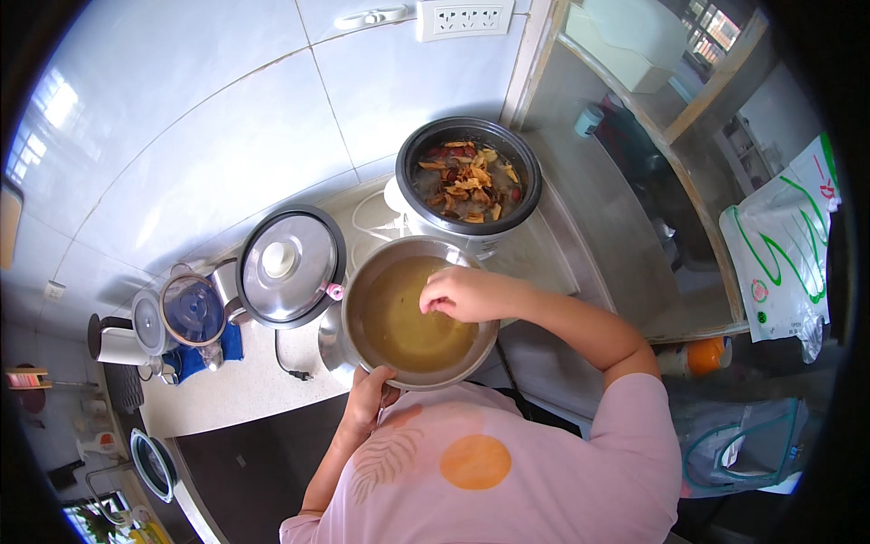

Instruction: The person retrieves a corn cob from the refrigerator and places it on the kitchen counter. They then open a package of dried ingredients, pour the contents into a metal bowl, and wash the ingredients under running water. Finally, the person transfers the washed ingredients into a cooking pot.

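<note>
My left hand [370, 398] grips the near rim of a metal bowl [353, 319] that holds yellowish, cloudy liquid. Over the right part of this bowl is my right hand [462, 294], its fingers bent together above the liquid; whether they pinch something cannot be made out. Just beyond the bowl stands an uncovered electric cooker with a dark inner pot [408, 204], filled with liquid, dried yellow-brown slices and red dates. A round metal lid with a white knob [279, 260] rests to the left of the bowl.
Left on the counter [272, 401] are a glass-lidded pot [194, 309], a blue cloth [231, 342] and a black plug [299, 375]. Part of another metal bowl [334, 340] shows beside the held one. A tiled wall with a socket strip [465, 20] rises behind; a plastic bag [781, 251] hangs right.
</note>
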### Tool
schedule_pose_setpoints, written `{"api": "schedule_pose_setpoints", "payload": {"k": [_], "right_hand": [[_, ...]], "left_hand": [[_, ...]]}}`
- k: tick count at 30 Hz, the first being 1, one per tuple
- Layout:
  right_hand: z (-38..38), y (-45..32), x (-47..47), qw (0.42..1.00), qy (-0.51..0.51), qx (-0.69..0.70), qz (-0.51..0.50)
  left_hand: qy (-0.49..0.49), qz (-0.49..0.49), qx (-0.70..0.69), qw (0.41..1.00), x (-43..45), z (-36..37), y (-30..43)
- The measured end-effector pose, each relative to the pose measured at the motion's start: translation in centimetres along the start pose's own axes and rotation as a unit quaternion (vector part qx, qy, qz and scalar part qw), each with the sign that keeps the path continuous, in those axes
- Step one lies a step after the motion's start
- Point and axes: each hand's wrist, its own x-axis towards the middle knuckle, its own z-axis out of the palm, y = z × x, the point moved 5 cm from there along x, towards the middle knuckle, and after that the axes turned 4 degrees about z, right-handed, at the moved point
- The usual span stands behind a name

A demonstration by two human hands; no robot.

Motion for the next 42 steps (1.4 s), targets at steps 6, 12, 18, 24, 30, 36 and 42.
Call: {"api": "schedule_pose_setpoints", "payload": {"k": [6, 12, 18, 24, 30, 36, 42], "right_hand": [[-7.0, 0.2, -0.4, 0.986, 0.109, 0.120, 0.027], [-14.4, 11.1, -0.6, 0.950, 0.292, 0.036, 0.103], [-14.2, 11.9, -1.1, 0.926, 0.315, -0.140, 0.154], [-13.9, 11.5, 0.2, 0.923, 0.268, -0.207, 0.183], [-16.0, 10.0, 0.2, 0.912, 0.274, -0.230, 0.199], [-14.3, 11.3, 1.3, 0.889, 0.199, -0.328, 0.252], [-14.9, 8.5, -0.2, 0.929, 0.186, -0.252, 0.199]], "left_hand": [[0.003, 0.002, -0.013, 1.000, -0.2, 0.2, 0.0], [0.019, 0.004, -0.009, 1.000, -0.6, 0.3, 0.0], [0.063, 0.014, -0.032, 0.997, -0.7, -0.3, -0.2], [0.074, 0.007, -0.029, 0.997, -0.7, -0.5, -0.3], [0.069, -0.003, -0.013, 0.998, -0.9, -0.6, 0.1], [0.079, -0.020, -0.015, 0.997, -1.0, -0.9, 0.2], [0.089, -0.012, -0.034, 0.995, -1.4, -0.6, 0.4]]}}
